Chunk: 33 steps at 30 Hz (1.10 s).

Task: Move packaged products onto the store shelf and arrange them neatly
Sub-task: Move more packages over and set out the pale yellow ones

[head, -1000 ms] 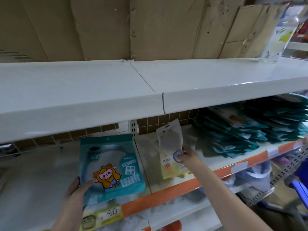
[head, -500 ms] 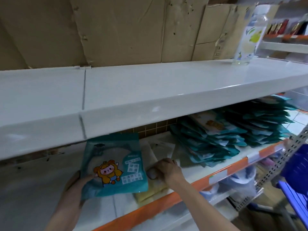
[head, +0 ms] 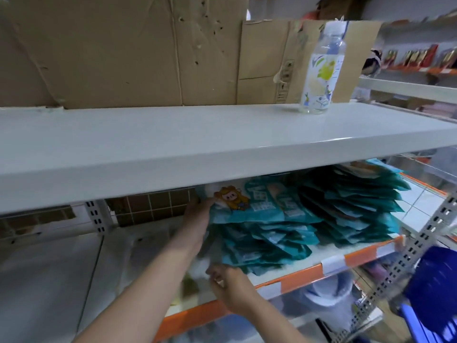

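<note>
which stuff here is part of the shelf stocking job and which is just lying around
Part of the job:
- teal cartoon-printed packet, held by the left hand
- stacks of teal flat packets
- lower white shelf with orange edge strip
- right hand, at the stack's front edge

Lying about:
- clear printed plastic bottle
- brown cardboard sheets
- blue plastic crate

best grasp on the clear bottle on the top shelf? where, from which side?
Grip the bottle round its straight mid-body, coming from the front, aisle side. It stands upright on the top shelf with cardboard close behind, so front and sides look open; the narrower cap end offers less hold.
</note>
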{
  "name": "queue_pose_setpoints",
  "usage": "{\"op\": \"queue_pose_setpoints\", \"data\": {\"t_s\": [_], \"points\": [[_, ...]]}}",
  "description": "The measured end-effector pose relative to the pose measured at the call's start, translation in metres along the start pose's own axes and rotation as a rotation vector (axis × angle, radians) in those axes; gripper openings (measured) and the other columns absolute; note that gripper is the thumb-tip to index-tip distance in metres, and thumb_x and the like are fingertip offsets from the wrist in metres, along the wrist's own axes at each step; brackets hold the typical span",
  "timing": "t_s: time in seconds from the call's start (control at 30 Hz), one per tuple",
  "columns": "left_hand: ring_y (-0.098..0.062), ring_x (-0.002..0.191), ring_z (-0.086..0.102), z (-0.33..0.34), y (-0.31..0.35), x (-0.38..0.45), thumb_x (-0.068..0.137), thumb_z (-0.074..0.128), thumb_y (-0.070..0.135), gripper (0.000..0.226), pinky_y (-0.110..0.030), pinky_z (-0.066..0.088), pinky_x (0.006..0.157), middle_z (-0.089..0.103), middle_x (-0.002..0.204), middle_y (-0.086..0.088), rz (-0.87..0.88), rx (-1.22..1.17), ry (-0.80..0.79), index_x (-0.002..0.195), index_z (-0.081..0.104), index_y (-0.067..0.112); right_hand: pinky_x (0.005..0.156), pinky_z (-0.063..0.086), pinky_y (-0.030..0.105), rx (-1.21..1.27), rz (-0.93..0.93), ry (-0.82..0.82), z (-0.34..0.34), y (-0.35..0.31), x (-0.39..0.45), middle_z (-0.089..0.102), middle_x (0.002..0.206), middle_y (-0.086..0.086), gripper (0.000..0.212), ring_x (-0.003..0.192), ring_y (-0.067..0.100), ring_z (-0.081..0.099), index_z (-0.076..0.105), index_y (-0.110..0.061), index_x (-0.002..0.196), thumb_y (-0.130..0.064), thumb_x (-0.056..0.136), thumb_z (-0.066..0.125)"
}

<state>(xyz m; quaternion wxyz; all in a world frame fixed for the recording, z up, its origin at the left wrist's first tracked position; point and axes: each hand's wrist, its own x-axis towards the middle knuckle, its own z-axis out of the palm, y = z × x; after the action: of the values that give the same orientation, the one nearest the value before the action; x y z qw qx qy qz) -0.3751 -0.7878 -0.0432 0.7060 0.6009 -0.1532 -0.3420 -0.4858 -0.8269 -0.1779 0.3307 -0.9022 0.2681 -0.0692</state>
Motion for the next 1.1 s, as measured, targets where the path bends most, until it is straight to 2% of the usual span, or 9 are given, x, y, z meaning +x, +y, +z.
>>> {"op": "queue_pose_setpoints", "data": {"t_s": [0.07, 0.2, 0.4, 0.53, 0.63, 0.73, 0.83, 0.97, 1.1], "points": [[-0.017, 0.075, 0.068, 0.031, -0.006, 0.01, 0.092, 0.054, 0.015, 0.026, -0.019, 0.05, 0.053, 0.07, 0.093, -0.011, -0.008, 0.041, -0.004, 0.115, 0.06, 0.006, 0.087, 0.047, 0.026, -0.002, -0.03, -0.041, -0.004, 0.005, -0.004, 0.066, 0.117, -0.001, 0.033, 0.106, 0.017, 0.061, 0.06, -0.025, 0.121, -0.029, 0.089, 0.05], [-0.024, 0.093, 0.066, 0.071, -0.03, 0.036, 0.091, 0.056, 0.025, 0.029, -0.035, 0.055, 0.08, 0.066, 0.111, -0.01, -0.049, 0.119, -0.033, 0.119, 0.054, 0.017, 0.085, 0.045, 0.03, -0.017, -0.068, -0.118, -0.008, 0.01, -0.01, 0.063, 0.119, 0.007, 0.032, 0.109, 0.028, 0.055, 0.059, -0.018, 0.118, -0.024, 0.088, 0.048], [-0.032, 0.127, 0.041, 0.09, -0.06, 0.071, 0.073, 0.055, 0.055, 0.077, -0.049, 0.042, 0.101, 0.04, 0.14, -0.009, -0.072, 0.709, 0.174, 0.138, 0.039, 0.017, 0.065, 0.024, 0.028, -0.011, -0.159, -0.121, -0.024, 0.011, -0.021, 0.055, 0.095, 0.02, 0.011, 0.084, 0.028, 0.043, 0.057, -0.009, 0.095, -0.011, 0.089, 0.048], [-0.032, 0.13, 0.04, 0.091, -0.063, 0.066, 0.069, 0.058, 0.057, 0.088, -0.049, 0.041, 0.103, 0.035, 0.145, -0.01, -0.071, 0.616, 0.16, 0.144, 0.032, 0.017, 0.066, 0.024, 0.027, 0.019, -0.165, -0.13, -0.023, 0.014, -0.022, 0.059, 0.108, 0.021, 0.019, 0.086, 0.02, 0.037, 0.057, 0.002, 0.1, -0.011, 0.09, 0.047], [-0.029, 0.116, 0.052, 0.084, -0.059, 0.058, 0.069, 0.057, 0.054, 0.077, -0.046, 0.047, 0.098, 0.049, 0.133, -0.007, -0.047, 0.501, 0.1, 0.136, 0.042, 0.019, 0.072, 0.029, 0.027, -0.015, -0.167, -0.132, -0.021, 0.016, -0.021, 0.06, 0.118, 0.011, 0.026, 0.101, 0.027, 0.046, 0.059, -0.008, 0.112, -0.018, 0.091, 0.048], [-0.024, 0.097, 0.063, 0.07, -0.054, 0.038, 0.077, 0.053, 0.043, 0.041, -0.039, 0.053, 0.088, 0.065, 0.11, -0.005, 0.077, 0.475, 0.02, 0.11, 0.06, 0.021, 0.08, 0.041, 0.029, -0.041, -0.137, -0.143, -0.017, 0.018, -0.016, 0.063, 0.117, 0.006, 0.035, 0.106, 0.028, 0.048, 0.061, -0.016, 0.117, -0.025, 0.087, 0.046], [-0.017, 0.084, 0.059, 0.043, -0.048, 0.015, 0.093, 0.052, 0.027, 0.012, -0.028, 0.045, 0.07, 0.061, 0.088, 0.004, 0.202, 0.611, 0.049, 0.087, 0.058, 0.019, 0.085, 0.041, 0.029, -0.073, -0.087, -0.131, -0.017, 0.013, -0.013, 0.063, 0.118, 0.005, 0.039, 0.11, 0.026, 0.05, 0.059, -0.018, 0.12, -0.027, 0.086, 0.045], [-0.019, 0.097, 0.056, -0.017, -0.037, -0.013, 0.093, 0.054, 0.025, 0.014, -0.03, 0.046, 0.079, 0.057, 0.103, 0.001, 0.291, 0.888, 0.282, 0.106, 0.058, 0.021, 0.084, 0.048, 0.029, -0.078, -0.012, -0.046, -0.015, 0.001, -0.003, 0.066, 0.115, 0.002, 0.031, 0.104, 0.021, 0.061, 0.058, -0.024, 0.12, -0.032, 0.09, 0.05], [-0.017, 0.082, 0.062, -0.1, -0.03, -0.052, 0.095, 0.051, 0.028, 0.008, -0.024, 0.047, 0.061, 0.058, 0.091, 0.003, 0.32, 0.872, 0.369, 0.098, 0.058, 0.025, 0.078, 0.047, 0.026, -0.011, 0.073, 0.005, -0.004, -0.02, 0.007, 0.066, 0.112, -0.006, 0.026, 0.097, 0.016, 0.064, 0.058, -0.03, 0.115, -0.034, 0.089, 0.056]]}}
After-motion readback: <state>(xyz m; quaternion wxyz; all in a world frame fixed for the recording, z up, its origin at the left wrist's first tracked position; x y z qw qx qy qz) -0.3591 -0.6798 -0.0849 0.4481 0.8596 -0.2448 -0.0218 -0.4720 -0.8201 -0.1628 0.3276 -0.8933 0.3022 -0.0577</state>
